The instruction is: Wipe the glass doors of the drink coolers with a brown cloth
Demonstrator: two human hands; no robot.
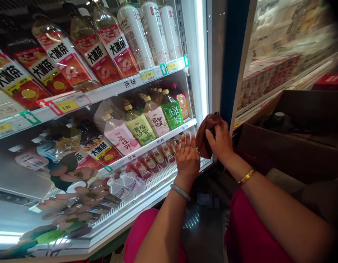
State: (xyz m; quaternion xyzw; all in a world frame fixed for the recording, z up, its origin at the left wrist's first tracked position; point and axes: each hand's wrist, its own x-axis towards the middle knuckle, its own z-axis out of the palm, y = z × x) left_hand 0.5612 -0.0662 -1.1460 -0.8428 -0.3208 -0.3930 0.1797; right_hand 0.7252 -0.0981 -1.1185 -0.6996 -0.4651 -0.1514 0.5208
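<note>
My right hand (221, 141) is closed on a brown cloth (205, 140) at the right edge of a lit drinks fridge. Part of the cloth bunches up above my fingers, and the rest hangs to their left. My left hand (187, 156) is just left of the cloth, fingers stretched out and flat, seemingly on the fridge's glass door (76, 204). Lotus flowers are printed on the lower left of that glass. Behind it, nearest my left hand, are a shelf edge (160, 140) and small bottles (159, 157).
Large iced tea bottles (114, 45) and white bottles (155, 31) fill the upper shelf. Coloured tea bottles (152, 117) stand below. At right, a dark blue post (234, 54) divides this fridge from another display. Open cardboard boxes (278, 146) sit close to my right arm.
</note>
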